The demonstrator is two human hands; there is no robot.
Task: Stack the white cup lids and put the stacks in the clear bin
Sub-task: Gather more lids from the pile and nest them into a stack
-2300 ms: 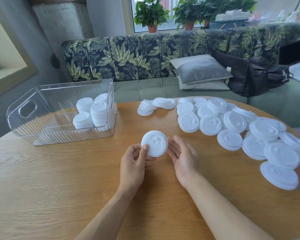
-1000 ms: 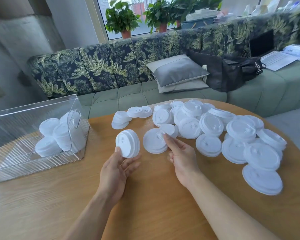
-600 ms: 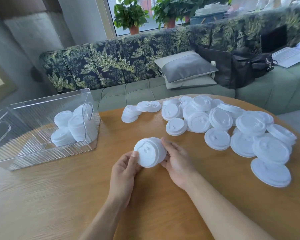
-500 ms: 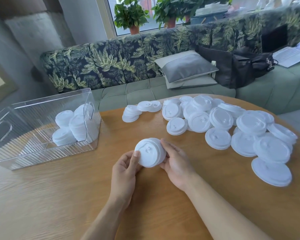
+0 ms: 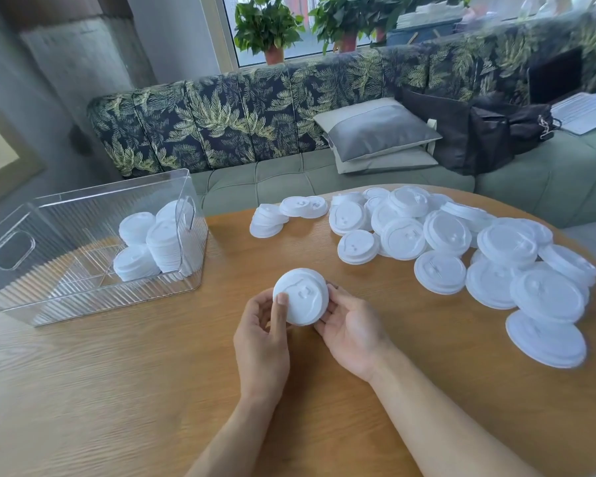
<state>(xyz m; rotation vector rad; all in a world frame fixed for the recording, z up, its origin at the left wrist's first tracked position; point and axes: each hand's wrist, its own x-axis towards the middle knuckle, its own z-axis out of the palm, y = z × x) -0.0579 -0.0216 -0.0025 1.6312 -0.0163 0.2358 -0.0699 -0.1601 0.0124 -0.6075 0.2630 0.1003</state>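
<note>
Over the wooden table, both hands grip a round white lid stack.

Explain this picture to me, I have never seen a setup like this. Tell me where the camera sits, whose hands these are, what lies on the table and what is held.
There is no machine here: a person wears one camera on the head, looking forward and down. The left hand and right hand together hold a small stack of white lids over the wooden table. On the right lie many loose lids; on the left stands the clear bin, with finished stacks inside.
</note>
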